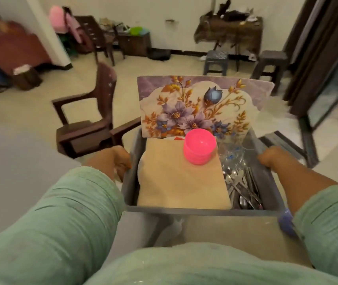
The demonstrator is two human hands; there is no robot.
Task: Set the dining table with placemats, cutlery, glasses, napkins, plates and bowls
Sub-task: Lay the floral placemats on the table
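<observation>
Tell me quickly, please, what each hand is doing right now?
Left hand: grips the left rim of the grey crate.
Right hand: grips the crate's right rim.

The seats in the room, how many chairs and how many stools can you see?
Chairs: 2, one near the left hand, one by the far wall.
Stools: 2, a grey one and a dark one.
Total: 4 seats.
</observation>
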